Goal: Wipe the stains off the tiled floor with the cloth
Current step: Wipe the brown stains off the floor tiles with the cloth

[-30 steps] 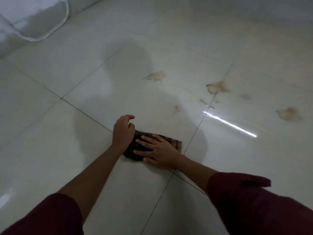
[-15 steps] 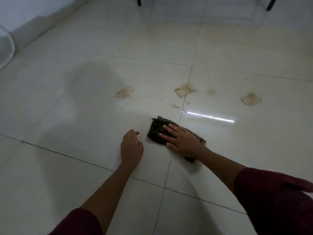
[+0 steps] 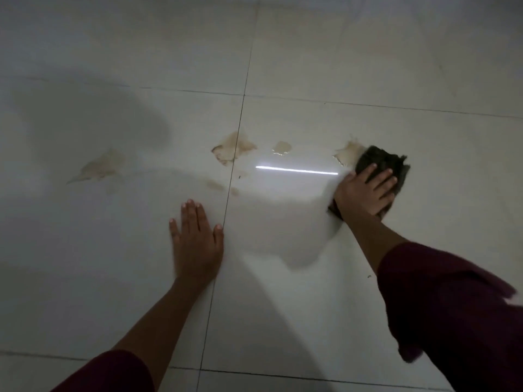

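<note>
My right hand [image 3: 365, 192] presses flat on a dark crumpled cloth [image 3: 382, 161] on the white tiled floor [image 3: 283, 278]. The cloth's far left edge touches a brown stain [image 3: 347, 154]. More brown stains lie to the left: a small wet one [image 3: 282, 147], a large one across the grout line [image 3: 233, 148], small spots [image 3: 215, 184] below it, and a pale smear [image 3: 99, 166] further left. My left hand [image 3: 196, 241] lies flat and spread on the floor beside the grout line, holding nothing.
A bright strip of reflected light [image 3: 297, 170] crosses the tile between the stains and my hands. A soft shadow [image 3: 93, 123] covers the left tiles. My dark red sleeves [image 3: 452, 321] fill the lower corners.
My right hand has slid the cloth rightwards and away, up to the rightmost stain. My left hand has flattened on the floor. The view has shifted to the right.
</note>
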